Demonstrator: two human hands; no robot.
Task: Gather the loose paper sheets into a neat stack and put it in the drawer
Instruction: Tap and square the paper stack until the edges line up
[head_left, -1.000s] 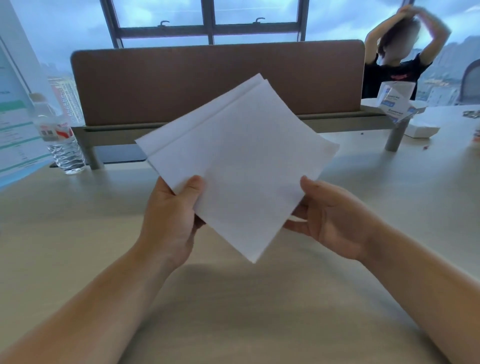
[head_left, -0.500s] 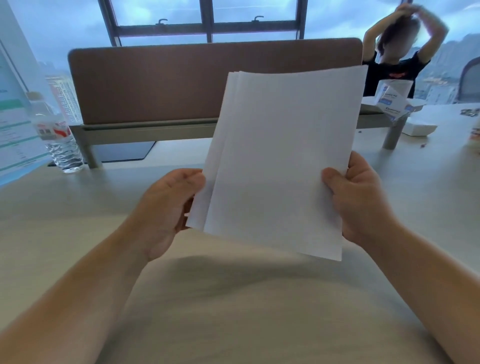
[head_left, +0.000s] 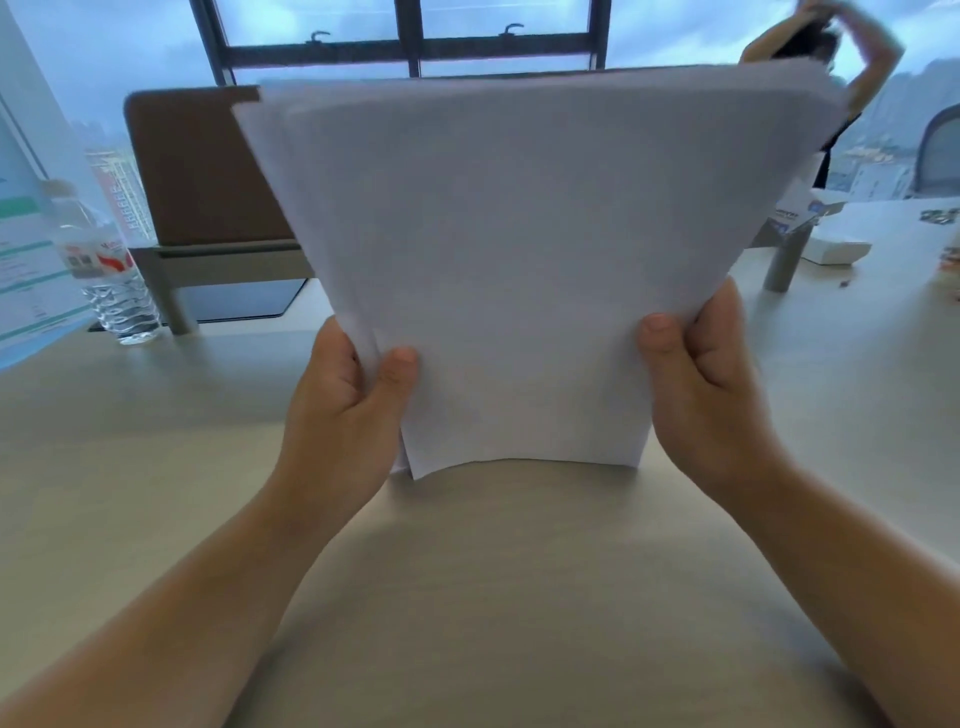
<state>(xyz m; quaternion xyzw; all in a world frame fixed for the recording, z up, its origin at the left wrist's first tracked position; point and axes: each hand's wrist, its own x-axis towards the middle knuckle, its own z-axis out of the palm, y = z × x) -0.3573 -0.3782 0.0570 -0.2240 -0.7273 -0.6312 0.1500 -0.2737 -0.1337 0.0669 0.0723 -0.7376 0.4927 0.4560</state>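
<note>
Here the person is holding the paper stack (head_left: 519, 270) upright with both hands, its bottom edge resting on or just above the pale surface (head_left: 519, 597). The left hand (head_left: 343, 410) is gripping the lower left edge, thumb in front and fingers curled behind; the right hand (head_left: 701, 395) is clamping the lower right edge the same way. The sheets are not yet flush: a second edge is peeking out at the lower left corner and along the top left.

Going by this, the sheets could be slipping further apart if the grip is loosening unevenly while the stack is being tapped, and the tall top edge could be flopping or creasing, since it is held only low down.

A drawer is not showing anywhere. A water bottle (head_left: 111, 280) is standing far left, its contents hard to judge.
</note>
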